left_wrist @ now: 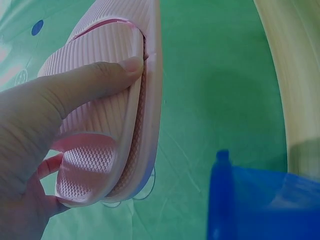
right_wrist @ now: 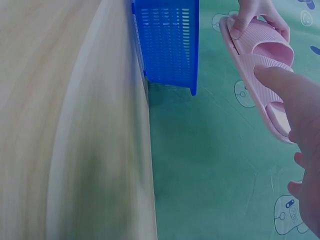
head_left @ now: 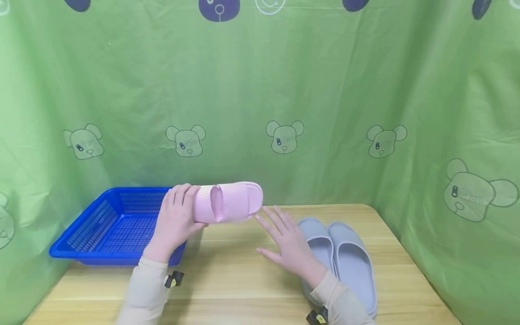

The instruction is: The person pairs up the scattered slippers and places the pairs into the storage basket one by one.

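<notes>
2 pale sleeves reached over the wooden tabletop (head_left: 235, 289), the left sleeve (head_left: 144, 293) and the right sleeve (head_left: 343, 300), each with a small dark fitting (head_left: 174, 279) at the wrist. Just beyond the right cuff, the right hand (head_left: 289, 243) hung in front of a pair of grey slippers (head_left: 356, 271) standing side by side. Its grip was wide, fingers straight and spread, holding nothing; the tips came close to a pink slipper (head_left: 235, 201), though I couldn't tell whether they touched it.

That slipper was held up above the tabletop, lying nearly level, rounded end toward the right hand. The left hand (head_left: 174, 221) had its grip closed around the other end, the fingers over the top and the thumb (left_wrist: 107, 77) pressed across the ribbed band. Whether a 2nd slipper was nested against it, I couldn't be sure. It looked light and springy, foam-like, unlikely to break; the ribs probably gave good friction, and the thick edge beside the band seemed the soundest hold, since a hard squeeze would flatten the opening. The left forearm slanted up and inward, back of the hand turned upward.

Behind the left hand stood a blue basket (head_left: 97, 255), and farthest off hung a green curtain (head_left: 321, 176) printed with bear faces (head_left: 188, 143).
</notes>
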A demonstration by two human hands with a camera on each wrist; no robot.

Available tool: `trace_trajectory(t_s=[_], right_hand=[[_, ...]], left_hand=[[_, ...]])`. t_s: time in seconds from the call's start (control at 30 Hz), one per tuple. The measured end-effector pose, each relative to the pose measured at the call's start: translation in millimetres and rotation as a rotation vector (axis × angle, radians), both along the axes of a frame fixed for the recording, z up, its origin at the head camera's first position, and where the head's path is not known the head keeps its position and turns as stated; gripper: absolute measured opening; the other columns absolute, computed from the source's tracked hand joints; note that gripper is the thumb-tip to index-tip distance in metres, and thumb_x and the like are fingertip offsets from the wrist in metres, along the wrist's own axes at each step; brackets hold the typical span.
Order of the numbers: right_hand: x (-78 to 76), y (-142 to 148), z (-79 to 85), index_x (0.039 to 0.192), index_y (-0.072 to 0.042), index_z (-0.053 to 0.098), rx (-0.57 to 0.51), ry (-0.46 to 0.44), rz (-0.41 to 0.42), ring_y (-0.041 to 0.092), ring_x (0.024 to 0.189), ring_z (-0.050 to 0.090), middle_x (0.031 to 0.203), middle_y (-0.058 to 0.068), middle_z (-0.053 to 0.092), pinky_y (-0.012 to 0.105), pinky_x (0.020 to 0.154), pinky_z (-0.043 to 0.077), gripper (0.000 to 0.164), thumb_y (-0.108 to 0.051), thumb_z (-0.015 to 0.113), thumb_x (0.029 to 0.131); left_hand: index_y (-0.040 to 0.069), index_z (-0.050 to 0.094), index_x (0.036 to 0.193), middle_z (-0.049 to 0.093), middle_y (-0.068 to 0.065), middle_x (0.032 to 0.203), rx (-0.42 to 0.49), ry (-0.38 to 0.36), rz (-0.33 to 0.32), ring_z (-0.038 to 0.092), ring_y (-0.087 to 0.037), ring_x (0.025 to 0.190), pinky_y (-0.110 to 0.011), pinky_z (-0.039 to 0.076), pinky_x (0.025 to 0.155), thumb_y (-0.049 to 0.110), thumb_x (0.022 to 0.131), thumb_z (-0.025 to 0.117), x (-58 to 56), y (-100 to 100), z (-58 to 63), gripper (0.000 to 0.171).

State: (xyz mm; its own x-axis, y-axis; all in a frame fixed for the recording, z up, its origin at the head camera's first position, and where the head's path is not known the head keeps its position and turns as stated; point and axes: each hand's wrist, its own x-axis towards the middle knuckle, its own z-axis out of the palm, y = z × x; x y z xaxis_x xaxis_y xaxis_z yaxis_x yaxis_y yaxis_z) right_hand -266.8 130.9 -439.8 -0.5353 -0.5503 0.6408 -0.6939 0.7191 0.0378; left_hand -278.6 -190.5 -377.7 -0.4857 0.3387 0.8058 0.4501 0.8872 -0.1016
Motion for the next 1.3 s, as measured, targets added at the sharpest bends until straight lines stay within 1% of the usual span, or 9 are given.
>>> trace_trajectory(t_s=[0.1,0.17,0.33,0.47,0.57,0.67,0.9,1.03,1.3], right_hand=[[-0.3,-3.2,-2.8,0.148,-0.017,0.04,0.007,0.003,0.017,0.039,0.142,0.034,0.154,0.013,0.039,0.06,0.114,0.032,0.076,-0.064,0.05,0.089],[-0.1,-5.8,-4.6,0.148,-0.018,0.041,0.014,-0.003,0.027,0.038,0.142,0.036,0.153,0.013,0.04,0.059,0.113,0.033,0.076,-0.064,0.051,0.089],[2.3,-13.7,-8.2,0.147,-0.017,0.042,0.049,-0.018,0.039,0.037,0.14,0.039,0.152,0.013,0.041,0.056,0.114,0.035,0.077,-0.06,0.059,0.085],[4.9,-20.6,-10.3,0.148,-0.017,0.041,0.088,-0.033,0.042,0.036,0.141,0.039,0.154,0.012,0.04,0.054,0.115,0.033,0.078,-0.057,0.062,0.084],[7.4,-26.2,-10.4,0.148,-0.017,0.041,0.104,-0.057,0.059,0.036,0.142,0.037,0.155,0.011,0.038,0.053,0.118,0.03,0.079,-0.054,0.066,0.083],[10.3,-32.6,-9.6,0.149,-0.019,0.038,0.128,-0.084,0.065,0.034,0.144,0.035,0.156,0.01,0.036,0.052,0.118,0.029,0.08,-0.055,0.066,0.084],[15.3,-49.7,-8.8,0.154,-0.024,0.027,0.202,-0.183,0.076,0.029,0.15,0.023,0.161,0.005,0.026,0.049,0.121,0.023,0.082,-0.06,0.057,0.088],[17.9,-59.7,-7.3,0.156,-0.026,0.021,0.222,-0.226,0.111,0.028,0.152,0.017,0.163,0.005,0.02,0.049,0.122,0.02,0.084,-0.061,0.056,0.088],[19.8,-83.6,-7.3,0.156,-0.025,0.021,0.288,-0.157,0.17,0.03,0.149,0.025,0.162,0.008,0.022,0.05,0.12,0.026,0.083,-0.065,0.051,0.089]], left_hand=[[0.003,0.048,0.13,0.053,-0.021,0.12,0.0,0.002,0.005,0.049,-0.038,0.111,-0.054,0.044,0.1,0.037,0.045,0.095,-0.6,-7.2,2.8,0.102],[0.002,0.048,0.13,0.053,-0.021,0.12,0.001,-0.001,0.011,0.049,-0.038,0.111,-0.054,0.044,0.099,0.038,0.047,0.095,-1.0,-12.2,4.6,0.102],[0.001,0.048,0.129,0.053,-0.022,0.118,-0.001,0.01,0.02,0.048,-0.04,0.11,-0.055,0.044,0.099,0.039,0.046,0.095,-2.9,-25.2,8.5,0.102],[0.001,0.048,0.129,0.053,-0.023,0.118,-0.008,0.021,0.031,0.048,-0.039,0.11,-0.055,0.045,0.098,0.039,0.045,0.095,-3.8,-34.9,12.0,0.104],[0.001,0.048,0.129,0.053,-0.023,0.119,-0.011,0.017,0.041,0.048,-0.039,0.111,-0.055,0.046,0.096,0.04,0.045,0.095,-3.3,-41.1,15.6,0.104],[0.001,0.047,0.13,0.053,-0.023,0.12,-0.013,0.002,0.052,0.047,-0.04,0.111,-0.056,0.045,0.097,0.04,0.046,0.095,-2.3,-46.4,20.0,0.104],[0.001,0.046,0.13,0.052,-0.024,0.12,-0.014,-0.025,0.065,0.047,-0.041,0.111,-0.056,0.044,0.098,0.039,0.048,0.094,-1.7,-58.3,28.3,0.102],[0.0,0.046,0.129,0.052,-0.025,0.12,-0.013,-0.02,0.065,0.047,-0.042,0.111,-0.057,0.044,0.097,0.036,0.047,0.095,-2.1,-66.8,31.3,0.102],[-0.001,0.045,0.129,0.051,-0.026,0.12,-0.032,-0.025,0.07,0.047,-0.043,0.111,-0.058,0.042,0.099,0.034,0.046,0.095,-2.4,-83.9,39.4,0.103]])
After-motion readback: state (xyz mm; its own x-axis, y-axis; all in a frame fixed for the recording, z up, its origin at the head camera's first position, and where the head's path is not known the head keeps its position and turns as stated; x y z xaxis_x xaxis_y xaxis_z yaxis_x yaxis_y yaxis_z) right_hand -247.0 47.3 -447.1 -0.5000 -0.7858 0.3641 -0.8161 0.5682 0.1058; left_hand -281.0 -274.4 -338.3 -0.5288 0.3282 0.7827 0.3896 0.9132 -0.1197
